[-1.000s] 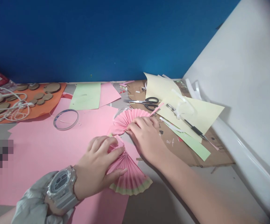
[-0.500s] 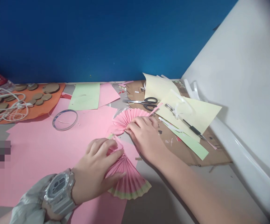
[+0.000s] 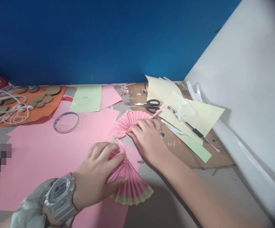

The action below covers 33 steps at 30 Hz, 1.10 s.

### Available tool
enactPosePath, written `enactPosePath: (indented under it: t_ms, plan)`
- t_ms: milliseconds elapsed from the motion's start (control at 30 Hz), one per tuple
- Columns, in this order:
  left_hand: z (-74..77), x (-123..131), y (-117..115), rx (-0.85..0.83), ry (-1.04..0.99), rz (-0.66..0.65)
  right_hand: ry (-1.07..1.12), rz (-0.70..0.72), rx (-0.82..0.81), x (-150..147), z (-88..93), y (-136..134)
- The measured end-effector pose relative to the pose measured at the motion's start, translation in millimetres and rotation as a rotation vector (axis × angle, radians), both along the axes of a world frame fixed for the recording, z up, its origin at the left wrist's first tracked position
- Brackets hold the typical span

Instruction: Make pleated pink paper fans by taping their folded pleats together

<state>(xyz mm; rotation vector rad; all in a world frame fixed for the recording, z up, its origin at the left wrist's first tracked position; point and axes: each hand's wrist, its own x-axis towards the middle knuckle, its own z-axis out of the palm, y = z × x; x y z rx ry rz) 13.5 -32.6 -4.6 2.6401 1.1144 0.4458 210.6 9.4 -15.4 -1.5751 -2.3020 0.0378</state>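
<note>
My left hand (image 3: 97, 172), with a watch (image 3: 60, 191) on its wrist, is closed over the gathered end of a pleated paper fan (image 3: 136, 186). That fan is pink with a green and yellow edge, spread toward me, and my thumb lies along its pleats. Farther back is a second, plain pink pleated fan (image 3: 134, 116). The curled fingers of my right hand (image 3: 148, 139) press on its gathered end, hiding part of it. Between the two hands the fans lie close together; whether they are joined I cannot tell.
Large pink paper (image 3: 44, 158) lies underneath, with a tape roll (image 3: 66, 123) on it. Scissors (image 3: 147, 104), a pen (image 3: 187, 124) and cream paper (image 3: 206, 114) rest on cardboard (image 3: 189, 158) at right. White cable (image 3: 21, 107) tangles over orange paper (image 3: 36, 115) at left.
Both hands stay in place on the fans. The view shifts very slightly; nothing is taken up or let go.
</note>
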Motion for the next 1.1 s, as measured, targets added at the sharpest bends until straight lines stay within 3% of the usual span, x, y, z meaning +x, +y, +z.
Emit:
enactPosePath:
  t_ms: [733, 967, 1100]
  plan:
    - [-0.1, 0, -1, 0.013, -0.074, -0.039, 0.011, 0.003, 0.015, 0, -1.6, 0]
    - [0.1, 0, -1, -0.009, -0.066, -0.084, 0.007, 0.258, -0.016, -5, 8.4, -8]
    - [-0.1, 1, -1, -0.004, -0.070, -0.084, -0.009, 0.280, -0.062, -5, 6.6, -7]
